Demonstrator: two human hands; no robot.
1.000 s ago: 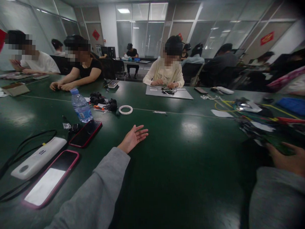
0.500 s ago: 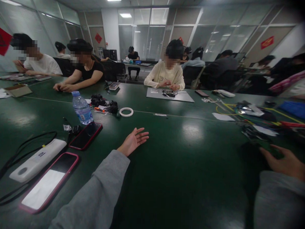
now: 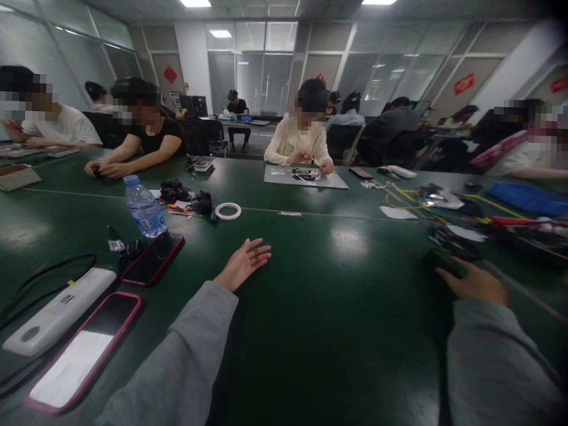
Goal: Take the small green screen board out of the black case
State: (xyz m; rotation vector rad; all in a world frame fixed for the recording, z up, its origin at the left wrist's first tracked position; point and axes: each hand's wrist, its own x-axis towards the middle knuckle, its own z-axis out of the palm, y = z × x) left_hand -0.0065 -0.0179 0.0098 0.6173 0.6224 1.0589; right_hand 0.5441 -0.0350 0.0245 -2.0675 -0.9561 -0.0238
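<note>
My left hand (image 3: pixel 245 264) lies palm up above or on the green table (image 3: pixel 335 339), fingers loosely spread and holding nothing. On the right, my right hand (image 3: pixel 479 283) is at a dark object (image 3: pixel 443 262) whose kind I cannot make out; the thumb reaches along its near side and the other fingers are mostly hidden. Just beyond that hand lies a tangle of dark cables and parts (image 3: pixel 453 240). A white tape roll (image 3: pixel 228 211) rests flat past my left hand.
To the left are a water bottle (image 3: pixel 144 209), a dark phone (image 3: pixel 152 259), a white device (image 3: pixel 60 311) with a black cable, and a pink-cased phone (image 3: pixel 86 352). Across the table a person works over a grey board (image 3: pixel 276 177). A blue thing (image 3: pixel 531 198) lies far right.
The view has turned slightly right, so the scene sits further left. My right hand has come inward with the dark object; my left hand keeps its open pose.
</note>
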